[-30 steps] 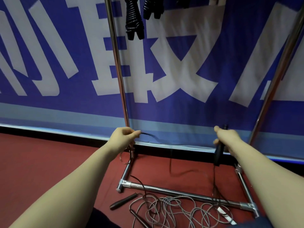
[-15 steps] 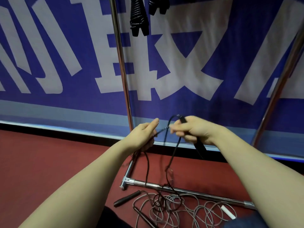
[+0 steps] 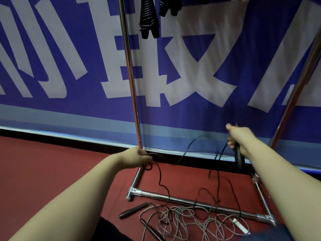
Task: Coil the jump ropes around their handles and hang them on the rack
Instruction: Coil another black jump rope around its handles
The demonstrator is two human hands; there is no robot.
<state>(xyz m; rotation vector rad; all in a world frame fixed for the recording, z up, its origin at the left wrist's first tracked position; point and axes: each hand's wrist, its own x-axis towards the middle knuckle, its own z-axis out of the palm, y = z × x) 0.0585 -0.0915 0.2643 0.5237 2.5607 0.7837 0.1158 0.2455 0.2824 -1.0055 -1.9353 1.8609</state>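
Note:
My right hand (image 3: 238, 138) grips a black jump-rope handle (image 3: 238, 156) upright, in front of the banner. Its thin dark rope (image 3: 184, 154) sags across to my left hand (image 3: 140, 156), which pinches it near the rack's left post (image 3: 129, 70). More of this rope trails down to the floor. A second black handle (image 3: 132, 210) lies on the red floor beside a tangle of grey rope (image 3: 191, 221). Two coiled black ropes (image 3: 149, 16) hang from the top of the rack.
The chrome rack's base bar (image 3: 196, 203) lies on the red floor in front of me, its right post (image 3: 298, 80) rising at the right. A blue and white banner (image 3: 191, 66) covers the wall behind. A white handle (image 3: 240, 225) lies among the grey rope.
My hands were together half a second ago; they have drawn apart, the right hand moving right with the handle, the left hand moving down and left along the rope.

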